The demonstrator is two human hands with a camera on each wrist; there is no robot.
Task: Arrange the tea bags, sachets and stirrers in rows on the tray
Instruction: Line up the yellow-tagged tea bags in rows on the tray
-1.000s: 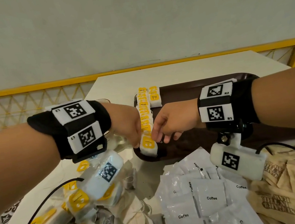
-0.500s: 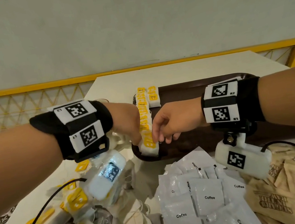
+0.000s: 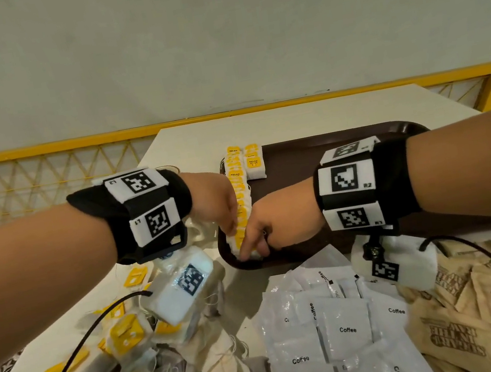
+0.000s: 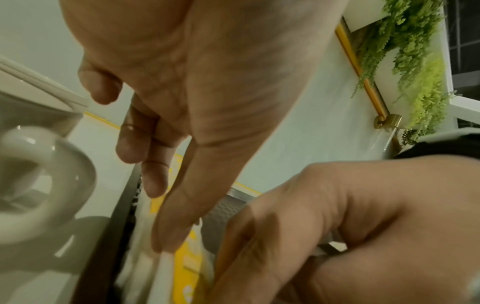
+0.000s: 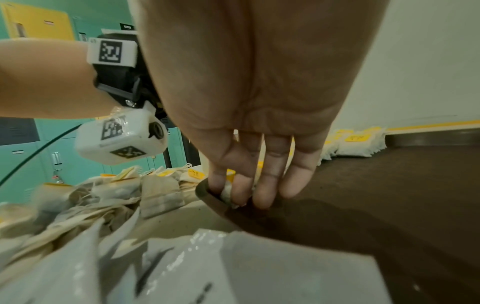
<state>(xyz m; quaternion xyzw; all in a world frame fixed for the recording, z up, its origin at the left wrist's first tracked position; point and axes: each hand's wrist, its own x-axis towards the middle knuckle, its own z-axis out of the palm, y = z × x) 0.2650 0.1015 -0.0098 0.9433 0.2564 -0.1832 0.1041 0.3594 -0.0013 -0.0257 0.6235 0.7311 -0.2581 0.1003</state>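
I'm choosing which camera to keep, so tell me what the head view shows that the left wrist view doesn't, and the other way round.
Only the head view shows the coffee sachets, the brown sugar sachets, the loose tea bags on the table, and the second short row on the tray.

Only the left wrist view shows a white cup handle beside the tray and hanging green plants.

Both show the left hand and right hand meeting at the near end of the tea bag row.

Hands drop to the near end of the row

Your right hand (image 3: 271, 223) now reaches lower, its fingers (image 5: 262, 193) pressed on the nearest tea bag (image 3: 250, 251) at the tray (image 3: 359, 137) corner; your left hand (image 3: 216, 205) slides nearer along the row's side.
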